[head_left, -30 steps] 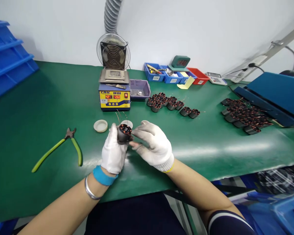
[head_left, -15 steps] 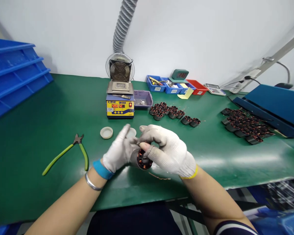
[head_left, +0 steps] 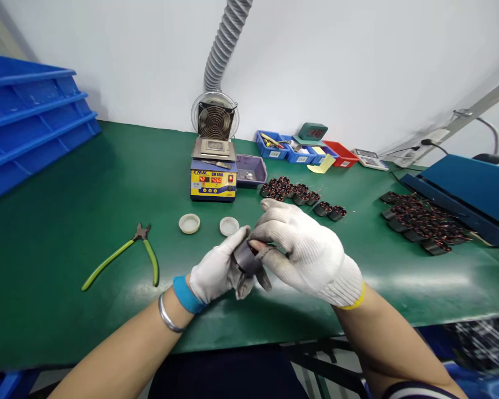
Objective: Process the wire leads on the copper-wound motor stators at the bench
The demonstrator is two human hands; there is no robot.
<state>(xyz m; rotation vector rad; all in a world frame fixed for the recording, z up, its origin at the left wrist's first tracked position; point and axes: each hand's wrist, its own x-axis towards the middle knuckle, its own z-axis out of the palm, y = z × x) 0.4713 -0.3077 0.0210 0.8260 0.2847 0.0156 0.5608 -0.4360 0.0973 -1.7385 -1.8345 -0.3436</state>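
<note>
My left hand (head_left: 220, 269), in a white glove with grey fingertips, is wrapped round a motor stator (head_left: 246, 258), a dark grey cylinder. The stator is tilted, and its open end with the copper windings is mostly hidden. From the right, my right hand (head_left: 303, 249), gloved with a bare thumb tip, closes its thumb and curled fingers on the stator's open end. Whether a wire is also pinched there cannot be made out. Just beyond my hands lie two small white round dishes (head_left: 189, 223). Green-handled cutting pliers (head_left: 141, 233) rest open to the left.
A yellow-and-blue solder pot (head_left: 213, 180) stands behind, beneath a fan and grey hose (head_left: 228, 41). More stators (head_left: 291, 191) sit right of it, and a larger group (head_left: 419, 221) lies by a blue box (head_left: 466, 188). Blue crates (head_left: 33, 122) stand left, small bins (head_left: 270, 145) at the back.
The stator has been turned, so its outer wall faces me more and its windings less. My left fingers now show beneath it. The whole view has shifted slightly.
</note>
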